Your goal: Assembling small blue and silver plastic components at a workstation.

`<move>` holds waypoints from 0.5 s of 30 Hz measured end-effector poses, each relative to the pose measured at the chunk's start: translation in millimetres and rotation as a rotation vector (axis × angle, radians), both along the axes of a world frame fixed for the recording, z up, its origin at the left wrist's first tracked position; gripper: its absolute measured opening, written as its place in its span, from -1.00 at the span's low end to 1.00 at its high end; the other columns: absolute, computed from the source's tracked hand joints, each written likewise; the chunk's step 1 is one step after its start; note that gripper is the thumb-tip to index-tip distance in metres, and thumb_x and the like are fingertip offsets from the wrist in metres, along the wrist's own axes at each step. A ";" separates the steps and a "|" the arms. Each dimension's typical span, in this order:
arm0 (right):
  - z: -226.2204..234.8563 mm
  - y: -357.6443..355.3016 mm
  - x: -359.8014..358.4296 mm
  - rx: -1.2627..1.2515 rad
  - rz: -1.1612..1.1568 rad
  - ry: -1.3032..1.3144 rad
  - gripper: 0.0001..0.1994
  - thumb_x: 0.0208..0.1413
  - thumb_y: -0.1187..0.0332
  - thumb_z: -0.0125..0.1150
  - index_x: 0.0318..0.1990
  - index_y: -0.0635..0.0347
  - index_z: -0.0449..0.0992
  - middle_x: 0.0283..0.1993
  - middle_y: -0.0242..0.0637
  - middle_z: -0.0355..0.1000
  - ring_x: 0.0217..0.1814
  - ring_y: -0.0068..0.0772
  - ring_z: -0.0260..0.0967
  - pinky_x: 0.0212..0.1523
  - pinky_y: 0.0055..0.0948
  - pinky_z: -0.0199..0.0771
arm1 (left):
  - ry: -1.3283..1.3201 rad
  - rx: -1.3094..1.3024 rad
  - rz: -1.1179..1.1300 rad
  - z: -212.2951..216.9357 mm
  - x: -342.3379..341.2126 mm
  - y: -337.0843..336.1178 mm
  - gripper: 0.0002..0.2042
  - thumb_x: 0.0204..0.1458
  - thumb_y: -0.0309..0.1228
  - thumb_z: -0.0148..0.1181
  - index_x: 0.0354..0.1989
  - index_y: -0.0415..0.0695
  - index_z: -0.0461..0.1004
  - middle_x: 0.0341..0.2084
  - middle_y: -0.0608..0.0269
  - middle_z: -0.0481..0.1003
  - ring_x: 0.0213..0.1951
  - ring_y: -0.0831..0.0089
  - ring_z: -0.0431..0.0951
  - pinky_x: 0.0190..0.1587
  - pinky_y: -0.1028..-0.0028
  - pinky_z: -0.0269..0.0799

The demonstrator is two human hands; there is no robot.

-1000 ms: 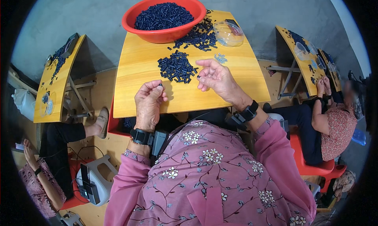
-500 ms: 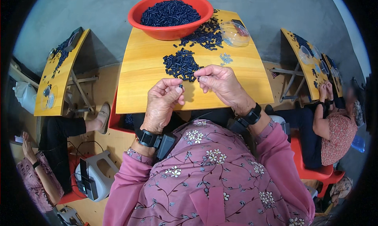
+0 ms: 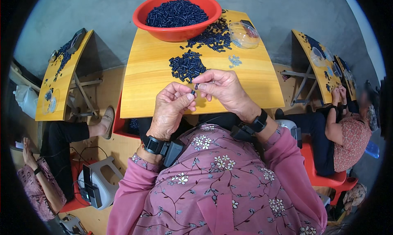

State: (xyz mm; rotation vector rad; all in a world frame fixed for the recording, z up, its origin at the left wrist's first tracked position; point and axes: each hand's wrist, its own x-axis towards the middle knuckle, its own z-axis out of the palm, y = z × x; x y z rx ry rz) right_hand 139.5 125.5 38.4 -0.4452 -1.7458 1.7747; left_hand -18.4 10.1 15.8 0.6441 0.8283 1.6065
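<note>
Over the near part of the yellow table, my left hand point(image 3: 175, 105) pinches a small black cylindrical piece point(image 3: 193, 92) between thumb and forefinger. Close beside it, my right hand point(image 3: 224, 89) is closed in a pinch on a small dark piece point(image 3: 196, 86), too small to name exactly. The two held pieces are almost touching. Just beyond the fingers lies a pile of short black cylindrical pieces point(image 3: 186, 66). A cluster of small clear or silvery bits point(image 3: 234, 61) is to the right of that pile.
A red basin point(image 3: 176, 33) heaped with black pieces stands at the table's point(image 3: 143, 79) far edge. More black pieces point(image 3: 213, 38) spill beside it, near a clear plastic bowl point(image 3: 244, 36). People sit at side tables left point(image 3: 45, 91) and right point(image 3: 323, 77).
My right hand has moved left, bringing its piece up to the one in my left hand. My left hand has shifted slightly to the right.
</note>
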 end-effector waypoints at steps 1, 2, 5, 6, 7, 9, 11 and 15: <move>-0.8 -0.3 -0.9 0.001 0.008 0.011 -0.83 0.16 0.50 0.23 -0.11 0.29 0.59 -0.36 -0.40 0.51 -0.39 -0.69 0.43 -0.45 -0.68 0.44 | 0.006 0.009 0.003 -0.3 0.1 0.0 -0.89 0.09 -0.61 0.21 -0.23 -0.24 0.44 -0.40 0.21 0.55 -0.42 0.54 0.57 -0.34 0.54 0.58; -0.9 -0.9 -1.4 0.002 0.007 0.011 -0.83 0.16 0.50 0.23 -0.11 0.29 0.59 -0.36 -0.40 0.51 -0.39 -0.69 0.43 -0.45 -0.68 0.44 | 0.006 0.010 0.003 0.0 0.1 0.1 -0.89 0.09 -0.61 0.21 -0.23 -0.24 0.44 -0.40 0.21 0.55 -0.42 0.54 0.57 -0.34 0.54 0.58; -1.9 -2.7 -2.4 -0.017 0.016 0.022 -0.83 0.15 0.50 0.24 -0.11 0.29 0.59 -0.37 -0.40 0.52 -0.39 -0.70 0.43 -0.45 -0.68 0.44 | 0.009 0.009 0.008 0.3 0.2 0.1 -0.90 0.09 -0.62 0.21 -0.25 -0.23 0.44 -0.42 0.22 0.54 -0.43 0.54 0.56 -0.35 0.54 0.58; -2.8 -2.9 -2.8 -0.011 0.009 0.020 -0.83 0.15 0.50 0.25 -0.12 0.30 0.59 -0.38 -0.40 0.52 -0.40 -0.70 0.43 -0.45 -0.69 0.44 | 0.005 0.018 0.008 -0.2 0.2 0.3 -0.90 0.09 -0.62 0.21 -0.26 -0.23 0.43 -0.43 0.22 0.54 -0.44 0.54 0.56 -0.36 0.54 0.57; -3.3 -3.1 -3.1 -0.006 0.002 0.018 -0.83 0.14 0.50 0.26 -0.12 0.30 0.59 -0.38 -0.40 0.52 -0.41 -0.70 0.43 -0.45 -0.69 0.44 | 0.002 0.026 0.008 -0.6 0.1 0.4 -0.90 0.09 -0.62 0.22 -0.26 -0.23 0.43 -0.44 0.22 0.54 -0.44 0.53 0.56 -0.37 0.54 0.57; -2.3 -4.1 -4.0 0.000 -0.004 0.011 -0.83 0.14 0.51 0.26 -0.12 0.30 0.60 -0.39 -0.40 0.52 -0.41 -0.70 0.44 -0.45 -0.69 0.44 | 0.003 0.028 0.011 -0.7 -0.2 0.3 -0.90 0.09 -0.62 0.22 -0.26 -0.23 0.43 -0.44 0.22 0.54 -0.45 0.53 0.55 -0.37 0.54 0.56; -2.0 -4.4 -4.6 0.007 -0.012 0.003 -0.83 0.14 0.51 0.26 -0.12 0.30 0.60 -0.39 -0.40 0.52 -0.42 -0.70 0.44 -0.45 -0.70 0.44 | 0.004 0.029 0.013 -0.6 -0.4 0.2 -0.90 0.08 -0.62 0.22 -0.27 -0.23 0.43 -0.45 0.23 0.54 -0.45 0.53 0.55 -0.37 0.54 0.56; -2.0 -4.2 -5.0 0.036 -0.019 0.004 -0.83 0.14 0.51 0.26 -0.12 0.30 0.60 -0.39 -0.40 0.52 -0.42 -0.70 0.44 -0.45 -0.70 0.44 | 0.003 0.018 0.019 0.2 -0.1 0.1 -0.90 0.08 -0.61 0.22 -0.27 -0.23 0.43 -0.45 0.23 0.54 -0.46 0.53 0.55 -0.38 0.54 0.56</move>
